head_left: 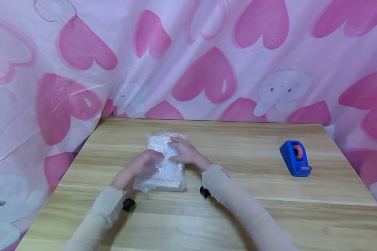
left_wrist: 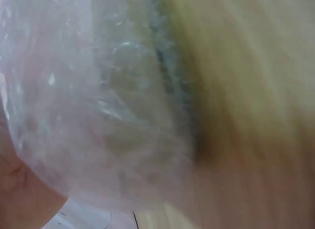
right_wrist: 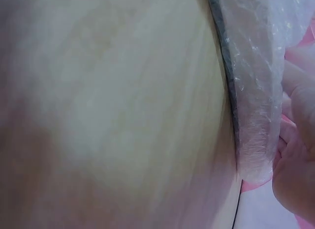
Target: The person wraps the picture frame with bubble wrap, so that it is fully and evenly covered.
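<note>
A flat bundle in clear bubble wrap (head_left: pixel 163 174) lies on the table, left of the middle in the head view. What is inside cannot be made out, though a dark edge shows through the wrap (right_wrist: pixel 251 91) in the right wrist view. From the left, my left hand (head_left: pixel 144 161) reaches over the bundle with its fingers on the wrap. My right hand (head_left: pixel 185 150) lies across the upper right part of it, fingers spread. In the left wrist view the wrap (left_wrist: pixel 98 91) bulges up beside part of the palm (left_wrist: pixel 24 189).
A blue tape dispenser (head_left: pixel 292 160) with a pinkish roll stands on the right of the wooden table (head_left: pixel 238 146). A pink curtain (head_left: pixel 188 21) with hearts hangs behind the table and along its sides. Small black devices (head_left: pixel 128 204) are strapped under both wrists.
</note>
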Demonstrator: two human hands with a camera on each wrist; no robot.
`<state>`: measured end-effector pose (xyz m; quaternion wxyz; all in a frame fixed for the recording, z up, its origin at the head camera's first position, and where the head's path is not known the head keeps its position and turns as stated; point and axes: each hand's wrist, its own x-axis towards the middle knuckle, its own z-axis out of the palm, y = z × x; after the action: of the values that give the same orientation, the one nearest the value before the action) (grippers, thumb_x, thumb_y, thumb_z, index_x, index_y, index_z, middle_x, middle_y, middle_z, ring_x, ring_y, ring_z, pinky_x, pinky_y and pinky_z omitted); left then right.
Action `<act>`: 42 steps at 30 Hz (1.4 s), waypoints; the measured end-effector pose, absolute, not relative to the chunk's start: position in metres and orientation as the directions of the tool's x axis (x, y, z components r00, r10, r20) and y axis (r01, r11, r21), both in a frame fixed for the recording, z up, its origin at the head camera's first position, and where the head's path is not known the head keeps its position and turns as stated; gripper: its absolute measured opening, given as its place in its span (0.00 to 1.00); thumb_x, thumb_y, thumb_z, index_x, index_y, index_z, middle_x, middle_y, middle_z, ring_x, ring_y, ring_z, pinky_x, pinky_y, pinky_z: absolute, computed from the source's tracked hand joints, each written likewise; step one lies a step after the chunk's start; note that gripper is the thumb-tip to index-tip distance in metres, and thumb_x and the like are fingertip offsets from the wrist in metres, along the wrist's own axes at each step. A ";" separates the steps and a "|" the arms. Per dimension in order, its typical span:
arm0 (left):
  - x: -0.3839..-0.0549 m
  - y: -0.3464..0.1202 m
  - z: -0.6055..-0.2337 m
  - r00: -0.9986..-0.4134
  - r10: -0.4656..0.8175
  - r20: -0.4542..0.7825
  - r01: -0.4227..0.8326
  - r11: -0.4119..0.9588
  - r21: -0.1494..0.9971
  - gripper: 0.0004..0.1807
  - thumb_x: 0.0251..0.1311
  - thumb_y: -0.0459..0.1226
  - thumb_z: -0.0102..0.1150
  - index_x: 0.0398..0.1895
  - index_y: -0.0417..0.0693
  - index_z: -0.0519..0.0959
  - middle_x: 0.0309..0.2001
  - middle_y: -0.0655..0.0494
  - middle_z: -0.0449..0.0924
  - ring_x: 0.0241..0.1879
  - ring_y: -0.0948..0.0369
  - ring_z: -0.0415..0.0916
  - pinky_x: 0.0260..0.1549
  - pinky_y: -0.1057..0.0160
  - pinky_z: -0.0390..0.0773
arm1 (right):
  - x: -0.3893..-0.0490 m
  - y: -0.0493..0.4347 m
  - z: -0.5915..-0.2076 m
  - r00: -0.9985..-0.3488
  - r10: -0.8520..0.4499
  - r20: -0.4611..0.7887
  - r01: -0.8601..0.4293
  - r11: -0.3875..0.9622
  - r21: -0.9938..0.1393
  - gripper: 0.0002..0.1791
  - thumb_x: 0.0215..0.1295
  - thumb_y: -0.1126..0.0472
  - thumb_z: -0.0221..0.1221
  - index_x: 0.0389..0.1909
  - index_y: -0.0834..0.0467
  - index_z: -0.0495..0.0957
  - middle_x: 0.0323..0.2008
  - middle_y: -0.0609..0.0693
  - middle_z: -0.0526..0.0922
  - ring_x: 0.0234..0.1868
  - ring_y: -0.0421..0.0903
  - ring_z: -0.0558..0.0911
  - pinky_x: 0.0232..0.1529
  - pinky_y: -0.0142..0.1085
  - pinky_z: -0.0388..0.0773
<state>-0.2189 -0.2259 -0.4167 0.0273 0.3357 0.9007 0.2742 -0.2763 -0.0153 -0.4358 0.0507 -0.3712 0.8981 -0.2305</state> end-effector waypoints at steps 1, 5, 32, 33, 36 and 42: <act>-0.220 -0.225 -0.416 -0.776 0.617 0.129 0.582 0.624 0.521 0.24 0.38 0.27 0.67 0.45 0.35 0.77 0.49 0.40 0.76 0.50 0.45 0.71 0.52 0.46 0.69 | -0.276 -0.014 -0.435 -0.714 -0.696 0.079 -0.649 0.615 -0.447 0.36 0.52 0.50 0.63 0.61 0.60 0.66 0.66 0.58 0.57 0.67 0.54 0.54 0.68 0.45 0.46; -0.223 -0.223 -0.414 -0.788 0.609 0.087 0.548 0.631 0.548 0.22 0.37 0.27 0.68 0.42 0.36 0.79 0.47 0.41 0.78 0.49 0.46 0.73 0.52 0.48 0.69 | -0.271 -0.012 -0.435 -0.701 -0.710 0.068 -0.657 0.605 -0.450 0.34 0.54 0.50 0.62 0.60 0.61 0.66 0.67 0.59 0.55 0.68 0.54 0.53 0.68 0.43 0.45; -0.223 -0.228 -0.423 -0.838 0.539 0.091 0.474 0.634 0.611 0.31 0.37 0.30 0.70 0.52 0.34 0.73 0.55 0.41 0.71 0.57 0.45 0.63 0.57 0.45 0.62 | -0.248 -0.007 -0.434 -0.689 -0.720 0.083 -0.660 0.577 -0.482 0.30 0.52 0.50 0.64 0.54 0.60 0.74 0.59 0.56 0.69 0.65 0.53 0.61 0.67 0.42 0.53; -0.222 -0.227 -0.423 -0.842 0.533 0.089 0.475 0.652 0.591 0.32 0.37 0.31 0.71 0.52 0.35 0.74 0.57 0.41 0.69 0.58 0.45 0.61 0.57 0.44 0.61 | -0.248 -0.007 -0.434 -0.692 -0.718 0.077 -0.657 0.582 -0.480 0.29 0.52 0.50 0.64 0.54 0.59 0.74 0.59 0.55 0.69 0.65 0.52 0.61 0.67 0.43 0.53; -0.221 -0.227 -0.422 -0.846 0.530 0.056 0.461 0.676 0.575 0.32 0.40 0.33 0.70 0.53 0.35 0.73 0.60 0.42 0.66 0.60 0.44 0.58 0.58 0.42 0.59 | -0.247 -0.007 -0.433 -0.697 -0.715 0.062 -0.650 0.593 -0.475 0.30 0.52 0.49 0.64 0.54 0.59 0.73 0.60 0.55 0.69 0.65 0.52 0.60 0.67 0.43 0.52; -0.223 -0.231 -0.423 -0.834 0.548 0.062 0.445 0.603 0.662 0.23 0.51 0.36 0.62 0.50 0.34 0.74 0.58 0.40 0.68 0.58 0.43 0.61 0.56 0.42 0.61 | -0.247 -0.008 -0.432 -0.694 -0.717 0.060 -0.650 0.589 -0.480 0.29 0.52 0.49 0.63 0.54 0.59 0.73 0.60 0.55 0.69 0.65 0.52 0.60 0.67 0.43 0.52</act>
<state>-0.2233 -0.2310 -0.4234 0.0739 0.2781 0.8922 0.3481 -0.2466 -0.0084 -0.4324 0.0702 -0.3847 0.8886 -0.2398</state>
